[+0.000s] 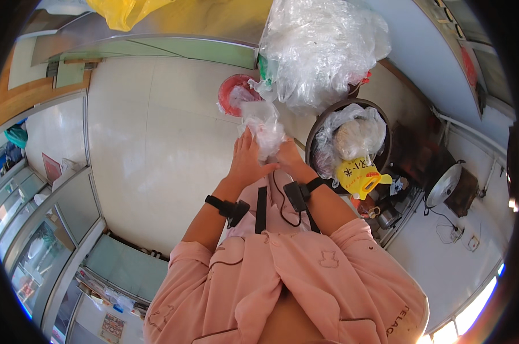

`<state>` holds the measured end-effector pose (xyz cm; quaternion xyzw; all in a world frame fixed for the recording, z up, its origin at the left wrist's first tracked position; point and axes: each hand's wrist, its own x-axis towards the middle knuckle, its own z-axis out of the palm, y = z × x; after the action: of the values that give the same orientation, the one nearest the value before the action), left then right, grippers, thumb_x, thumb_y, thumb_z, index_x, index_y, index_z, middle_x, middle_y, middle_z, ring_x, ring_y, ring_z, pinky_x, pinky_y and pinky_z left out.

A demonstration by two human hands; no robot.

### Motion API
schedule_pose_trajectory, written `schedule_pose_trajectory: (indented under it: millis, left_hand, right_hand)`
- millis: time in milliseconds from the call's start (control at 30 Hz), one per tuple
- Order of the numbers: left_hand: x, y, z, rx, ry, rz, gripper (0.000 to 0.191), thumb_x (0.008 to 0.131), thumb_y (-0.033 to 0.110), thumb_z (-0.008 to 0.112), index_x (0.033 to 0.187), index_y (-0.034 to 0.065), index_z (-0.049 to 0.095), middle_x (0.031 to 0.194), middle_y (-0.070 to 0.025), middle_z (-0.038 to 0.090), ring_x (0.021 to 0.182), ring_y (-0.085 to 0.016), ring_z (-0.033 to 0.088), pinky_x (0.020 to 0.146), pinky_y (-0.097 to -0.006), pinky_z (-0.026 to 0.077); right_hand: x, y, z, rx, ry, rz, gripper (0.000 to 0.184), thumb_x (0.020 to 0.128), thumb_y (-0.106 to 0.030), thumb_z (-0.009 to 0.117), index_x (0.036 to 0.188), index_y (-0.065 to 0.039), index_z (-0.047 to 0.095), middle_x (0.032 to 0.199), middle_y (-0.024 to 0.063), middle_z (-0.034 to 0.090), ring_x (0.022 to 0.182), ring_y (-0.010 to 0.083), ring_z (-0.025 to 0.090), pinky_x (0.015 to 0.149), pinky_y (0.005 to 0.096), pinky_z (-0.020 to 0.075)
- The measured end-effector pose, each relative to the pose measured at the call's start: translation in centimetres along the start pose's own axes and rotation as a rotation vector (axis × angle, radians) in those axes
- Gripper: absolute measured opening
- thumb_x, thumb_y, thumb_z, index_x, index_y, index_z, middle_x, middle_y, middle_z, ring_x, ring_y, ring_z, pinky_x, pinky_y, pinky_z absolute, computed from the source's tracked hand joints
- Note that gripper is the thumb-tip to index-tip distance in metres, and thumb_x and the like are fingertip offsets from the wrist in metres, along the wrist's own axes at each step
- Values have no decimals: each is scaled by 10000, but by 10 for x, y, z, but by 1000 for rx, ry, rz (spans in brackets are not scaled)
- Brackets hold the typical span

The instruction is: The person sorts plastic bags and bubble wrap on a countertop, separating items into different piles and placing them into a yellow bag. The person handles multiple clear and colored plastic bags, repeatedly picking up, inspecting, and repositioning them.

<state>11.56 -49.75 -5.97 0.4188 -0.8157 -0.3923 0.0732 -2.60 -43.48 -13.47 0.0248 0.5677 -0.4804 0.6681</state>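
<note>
A crumpled clear plastic bag (266, 129) lies between my two hands. My left hand (248, 157) is spread flat against its left side, fingers pointing away from me. On the bag's right side is my right hand (290, 155), its fingers partly hidden by the plastic, so its grip does not show. Just beyond the bag stands a red plastic basin (230, 92) with thin plastic inside. A large heap of clear plastic bags (324, 47) rises beyond and to the right.
To the right, a dark round tub (387, 148) holds filled plastic bags and a yellow printed package (357, 177). A metal wok (444, 185) is farther right. A counter with green panels (208, 50) runs along the far side; a yellow plastic bag (124, 10) rests on it.
</note>
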Motion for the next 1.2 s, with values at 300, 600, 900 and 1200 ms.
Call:
schedule_pose_trajectory:
  millis: [300, 600, 900, 1200]
  left_hand:
    - [-10, -111, 67, -130, 36, -219, 468, 640, 229, 763, 1029, 27, 600, 843, -162, 643, 887, -381, 579, 872, -467, 436]
    - [55, -199, 102, -311, 431, -896, 688, 800, 231, 661, 1345, 66, 275, 1213, -254, 559, 1147, -446, 515, 943, -461, 426]
    - [128, -310, 185, -541, 470, -942, 691, 812, 275, 657, 1341, 25, 289, 1329, -239, 482, 1180, -405, 518, 963, -439, 417]
    - [157, -390, 246, -1659, 143, -1174, 500, 858, 238, 615, 1280, 10, 477, 1211, -199, 563, 1105, -277, 573, 876, -372, 480]
  right_hand:
    - [45, 6, 1, -716, -432, 142, 367, 771, -118, 636, 1128, -30, 635, 1037, 103, 673, 924, 181, 630, 815, 326, 485]
    - [119, 22, 8, -838, -223, -170, 735, 790, -185, 689, 1438, -89, 357, 1446, 166, 356, 1269, 304, 426, 1012, 372, 384]
    - [223, 69, 6, -1361, -453, -530, 837, 698, 23, 637, 1455, -111, 306, 1487, 228, 282, 1339, 389, 343, 1075, 404, 355]
    - [367, 118, -15, -1613, -568, -603, 697, 757, -10, 612, 1403, -118, 372, 1475, 178, 339, 1337, 362, 358, 1083, 411, 342]
